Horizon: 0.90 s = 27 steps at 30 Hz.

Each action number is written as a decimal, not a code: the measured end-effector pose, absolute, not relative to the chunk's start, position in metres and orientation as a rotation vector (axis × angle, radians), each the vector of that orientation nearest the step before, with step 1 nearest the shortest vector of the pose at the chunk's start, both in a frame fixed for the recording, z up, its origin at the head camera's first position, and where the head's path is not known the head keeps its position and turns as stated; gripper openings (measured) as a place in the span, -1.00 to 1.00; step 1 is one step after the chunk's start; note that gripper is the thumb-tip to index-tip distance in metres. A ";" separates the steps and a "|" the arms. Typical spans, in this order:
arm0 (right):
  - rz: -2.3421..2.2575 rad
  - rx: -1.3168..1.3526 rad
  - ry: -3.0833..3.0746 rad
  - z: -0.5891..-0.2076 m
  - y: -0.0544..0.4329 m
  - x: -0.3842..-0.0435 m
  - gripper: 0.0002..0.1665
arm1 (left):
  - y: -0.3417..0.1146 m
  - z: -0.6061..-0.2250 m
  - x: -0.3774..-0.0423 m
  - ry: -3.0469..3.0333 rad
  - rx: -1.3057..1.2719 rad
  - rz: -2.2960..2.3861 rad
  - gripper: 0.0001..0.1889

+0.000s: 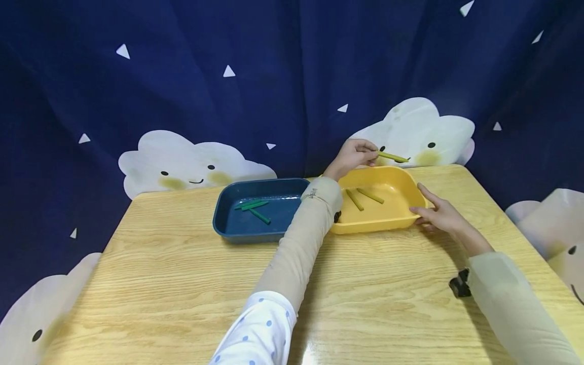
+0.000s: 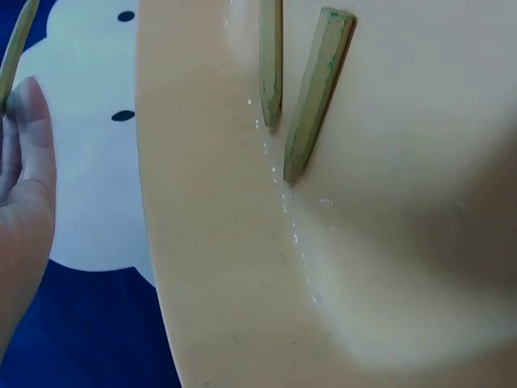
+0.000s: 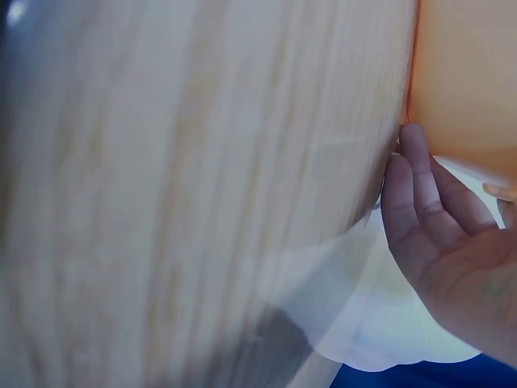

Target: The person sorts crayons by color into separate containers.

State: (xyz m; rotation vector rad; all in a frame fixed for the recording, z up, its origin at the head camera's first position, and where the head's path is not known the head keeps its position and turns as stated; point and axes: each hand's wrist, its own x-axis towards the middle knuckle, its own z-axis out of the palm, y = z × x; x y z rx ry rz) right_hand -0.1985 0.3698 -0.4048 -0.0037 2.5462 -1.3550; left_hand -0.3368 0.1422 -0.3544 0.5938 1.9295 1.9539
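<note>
My left hand [image 1: 353, 156] pinches an olive-yellow six-sided stick [image 1: 393, 157] above the far rim of a yellow tray [image 1: 374, 225]. The stick points to the right. Two similar sticks lie apart inside this tray; the left wrist view shows one stick [image 2: 319, 93] close up, beside the other [image 2: 272, 65], with green flecks along its edges. At the tray's right end, my right hand [image 1: 440, 215] holds the rim. In the right wrist view, fingertips of the right hand [image 3: 452, 242] touch the tray's outer wall [image 3: 468, 89].
A dark blue tray [image 1: 248, 238] stands left of the yellow one, with several green sticks [image 1: 260, 216] in it. My left forearm crosses over its right end. Both trays are near the far edge of the wooden table [image 1: 182, 284], before a dark blue curtain [image 1: 255, 111] with clouds.
</note>
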 end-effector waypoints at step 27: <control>-1.341 -0.001 2.568 -0.402 0.369 -0.196 -0.01 | 0.143 -0.360 -0.337 2.114 0.292 0.999 -0.90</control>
